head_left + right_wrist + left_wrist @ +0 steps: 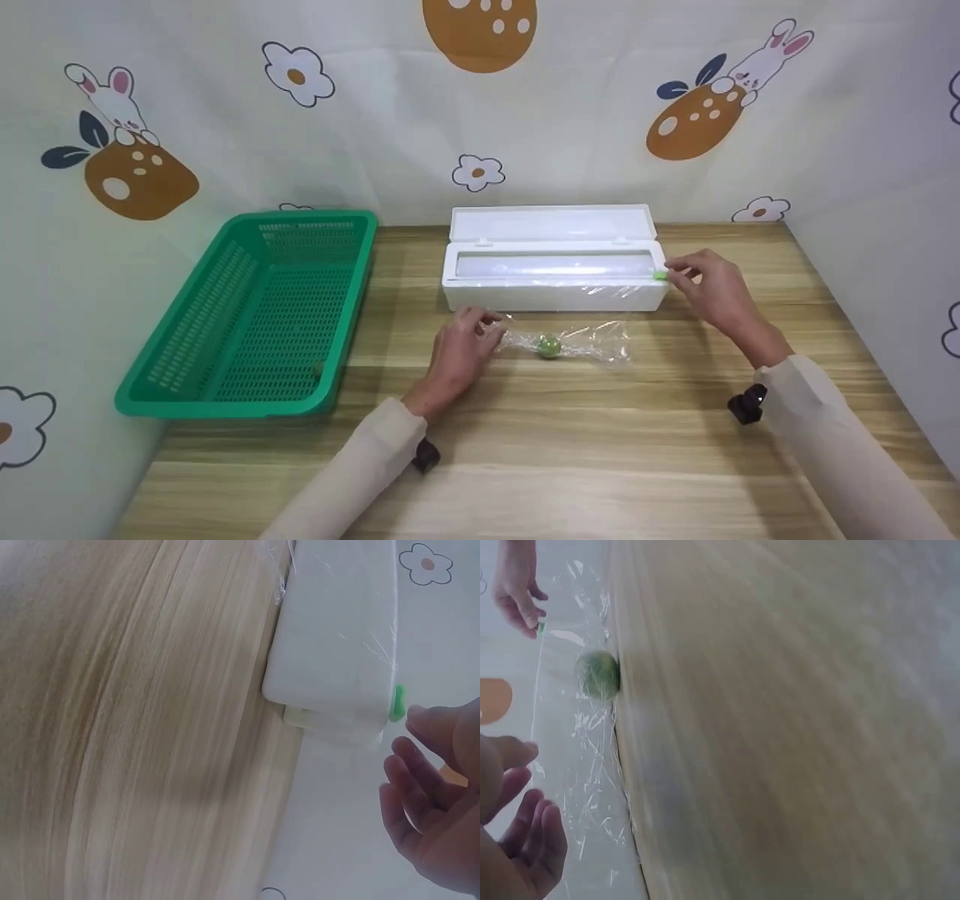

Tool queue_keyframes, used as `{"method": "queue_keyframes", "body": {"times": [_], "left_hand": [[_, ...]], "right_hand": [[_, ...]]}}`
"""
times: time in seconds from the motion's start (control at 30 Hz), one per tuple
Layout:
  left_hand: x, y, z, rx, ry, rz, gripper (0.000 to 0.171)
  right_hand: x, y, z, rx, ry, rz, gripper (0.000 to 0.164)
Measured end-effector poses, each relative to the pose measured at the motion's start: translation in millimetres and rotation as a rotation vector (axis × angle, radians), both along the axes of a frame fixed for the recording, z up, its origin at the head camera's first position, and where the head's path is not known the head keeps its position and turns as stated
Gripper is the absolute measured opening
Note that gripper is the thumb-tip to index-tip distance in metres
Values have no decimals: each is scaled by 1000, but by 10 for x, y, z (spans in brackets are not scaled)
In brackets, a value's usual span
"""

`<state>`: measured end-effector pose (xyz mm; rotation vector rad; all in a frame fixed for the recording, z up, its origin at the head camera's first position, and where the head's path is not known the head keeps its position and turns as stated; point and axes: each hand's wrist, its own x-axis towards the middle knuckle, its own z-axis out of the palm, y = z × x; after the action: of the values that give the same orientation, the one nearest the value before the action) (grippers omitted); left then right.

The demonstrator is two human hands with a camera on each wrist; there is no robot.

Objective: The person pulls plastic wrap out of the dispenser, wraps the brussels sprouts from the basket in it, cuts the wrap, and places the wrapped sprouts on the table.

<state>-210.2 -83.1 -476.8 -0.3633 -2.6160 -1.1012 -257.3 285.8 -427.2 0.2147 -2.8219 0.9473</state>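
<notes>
A small round green fruit (549, 346) lies on the table inside a clear plastic wrap (609, 341), which is bunched on both sides of it. My left hand (459, 346) is at the wrap's left end, fingers loosely bent; a gap shows between thumb and fingers in the left wrist view. Behind the fruit stands a white cling film dispenser (559, 298), lid raised, a film roll (555, 265) inside. Its green slide cutter (660, 275) sits at the right end. My right hand (712, 289) is beside the cutter, thumb tip close to it and the other fingers relaxed.
A green plastic basket (352, 300) with slotted sides stands at the left of the wooden table (562, 465). A patterned cloth backdrop (390, 112) rises behind the table and along both sides.
</notes>
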Motion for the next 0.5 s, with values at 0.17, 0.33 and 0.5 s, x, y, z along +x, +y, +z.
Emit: {"method": "queue_keyframes", "body": {"times": [0.17, 0.33, 0.5], "left_hand": [[-102, -91, 50, 181, -133, 230, 20], [-239, -223, 86, 346, -253, 397, 43], [-371, -345, 58, 413, -389, 295, 73]], "right_hand": [[-17, 8, -20, 10, 4, 0, 23], [-29, 10, -25, 14, 14, -1, 21], [-27, 7, -33, 7, 13, -2, 21]]}}
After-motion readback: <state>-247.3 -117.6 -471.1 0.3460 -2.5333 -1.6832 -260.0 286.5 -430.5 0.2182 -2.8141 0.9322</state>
